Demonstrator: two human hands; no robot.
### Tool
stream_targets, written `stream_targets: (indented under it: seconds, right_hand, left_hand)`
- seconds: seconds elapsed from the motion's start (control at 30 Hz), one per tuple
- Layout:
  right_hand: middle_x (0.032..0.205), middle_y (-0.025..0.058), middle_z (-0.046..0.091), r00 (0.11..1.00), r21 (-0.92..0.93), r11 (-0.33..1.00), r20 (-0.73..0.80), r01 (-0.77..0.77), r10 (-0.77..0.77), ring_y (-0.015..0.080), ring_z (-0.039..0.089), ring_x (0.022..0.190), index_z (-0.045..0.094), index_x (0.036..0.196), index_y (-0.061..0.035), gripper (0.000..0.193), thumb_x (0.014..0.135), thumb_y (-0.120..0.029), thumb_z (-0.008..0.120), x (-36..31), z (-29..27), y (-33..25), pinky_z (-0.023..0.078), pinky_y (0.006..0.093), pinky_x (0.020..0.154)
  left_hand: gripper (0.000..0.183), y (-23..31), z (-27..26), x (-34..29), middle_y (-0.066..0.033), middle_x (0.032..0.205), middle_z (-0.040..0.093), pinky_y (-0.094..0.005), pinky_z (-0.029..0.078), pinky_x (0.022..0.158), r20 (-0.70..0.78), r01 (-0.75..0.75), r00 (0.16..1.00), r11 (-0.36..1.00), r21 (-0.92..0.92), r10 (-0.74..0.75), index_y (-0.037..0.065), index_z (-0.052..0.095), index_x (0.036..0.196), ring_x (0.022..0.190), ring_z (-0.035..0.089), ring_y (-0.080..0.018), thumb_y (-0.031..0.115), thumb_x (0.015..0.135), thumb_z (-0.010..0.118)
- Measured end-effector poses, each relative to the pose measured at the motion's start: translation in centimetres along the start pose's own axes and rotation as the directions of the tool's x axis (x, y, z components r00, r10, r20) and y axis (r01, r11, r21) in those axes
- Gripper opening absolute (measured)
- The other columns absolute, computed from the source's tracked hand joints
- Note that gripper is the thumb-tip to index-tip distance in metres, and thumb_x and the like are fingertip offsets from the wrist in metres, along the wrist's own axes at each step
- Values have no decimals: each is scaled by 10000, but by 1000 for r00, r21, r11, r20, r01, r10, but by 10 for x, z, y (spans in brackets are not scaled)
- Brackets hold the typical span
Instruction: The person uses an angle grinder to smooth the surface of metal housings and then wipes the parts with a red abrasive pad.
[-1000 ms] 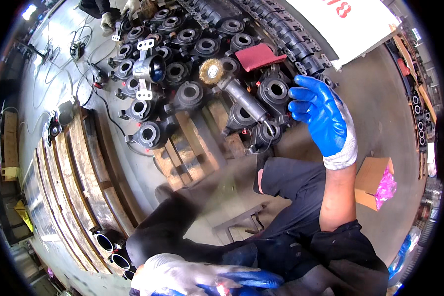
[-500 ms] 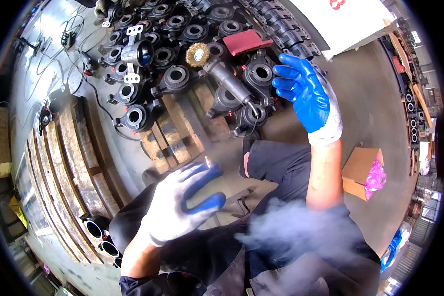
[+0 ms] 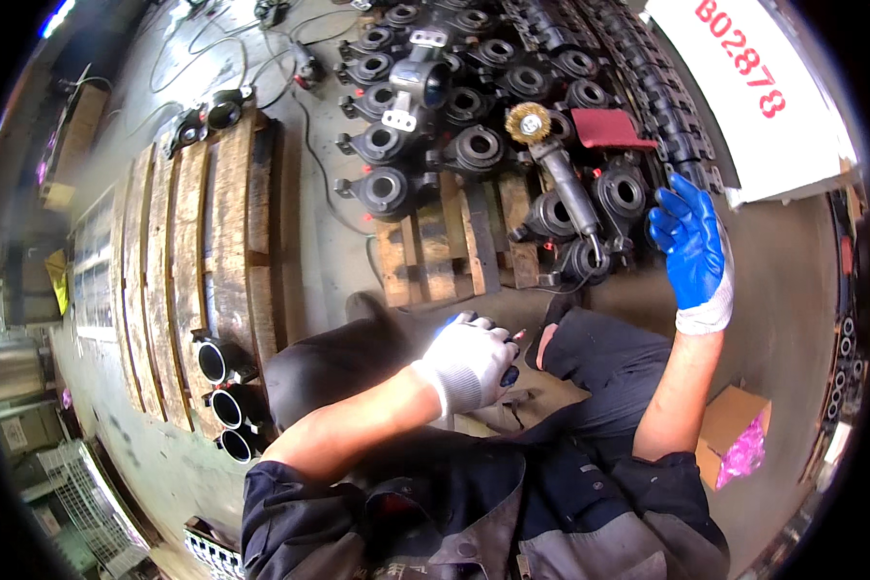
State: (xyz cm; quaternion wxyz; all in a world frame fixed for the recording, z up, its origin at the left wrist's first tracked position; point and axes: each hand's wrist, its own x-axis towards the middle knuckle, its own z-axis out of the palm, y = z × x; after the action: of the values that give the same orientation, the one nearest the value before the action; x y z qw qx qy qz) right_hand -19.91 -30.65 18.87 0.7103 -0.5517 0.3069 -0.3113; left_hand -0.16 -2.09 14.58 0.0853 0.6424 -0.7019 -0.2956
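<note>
My left hand (image 3: 466, 362), in a white glove with blue-coated fingers, is closed in front of my body, its back turned up. A cigarette (image 3: 519, 336) sticks out from its fingers. To the right, my right hand (image 3: 691, 256) is raised with its blue-coated palm showing and its fingers apart; nothing is in it. Nearest to it are a pad of dark red abrasive (image 3: 609, 129) and a grinder (image 3: 566, 188) with a round brass wire brush (image 3: 529, 123). Both lie on black ring-shaped metal castings (image 3: 478, 147).
The castings stand on a wooden pallet (image 3: 469, 237). A second pallet (image 3: 193, 232) at left bears black cylindrical parts (image 3: 227, 406). A white box (image 3: 754, 87) stands far right. An open carton (image 3: 730, 435) with pink plastic sits at right. Cables (image 3: 309, 145) trail over the floor.
My left hand has moved right and turned its back up, fingers now closed. The right hand stays raised and open. The smoke in front of me has cleared, and the view has swung left.
</note>
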Motion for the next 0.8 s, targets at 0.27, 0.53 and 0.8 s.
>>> stream_targets:
  seconds: [0.27, 0.53, 0.8]
  right_hand:
    - [1308, 105, 701, 999, -48, 999, 31, 8, -7, 184, 715, 1072, 522, 1512, -40, 719, 1032, -572, 577, -2, 8, 5, 572, 328, 934]
    - [1318, 95, 704, 999, -45, 999, 36, -15, 17, 187, 716, 1064, 527, 1506, -47, 700, 1031, -557, 590, 2, 10, 3, 572, 331, 928]
    - [1360, 126, 678, 1000, 19, 1000, 30, 9, -9, 212, 693, 1130, 554, 1489, -34, 580, 1071, -434, 523, -1, 15, 10, 555, 339, 931]
  left_hand:
    - [375, 2, 7, 2, -124, 1062, 730, -433, 487, 987, 129, 45, 990, 994, 96, -57, 59, 765, 1136, 1055, 673, -312, 351, 912, 690]
    - [342, 5, 3, 11, -127, 1048, 739, -447, 488, 984, 152, 33, 987, 993, 115, -50, 65, 779, 1060, 1053, 681, -319, 361, 929, 669]
    - [385, 1, 3, 2, -122, 1075, 763, -443, 512, 936, 173, 36, 984, 997, 75, -48, 81, 772, 1206, 1054, 705, -317, 283, 899, 658]
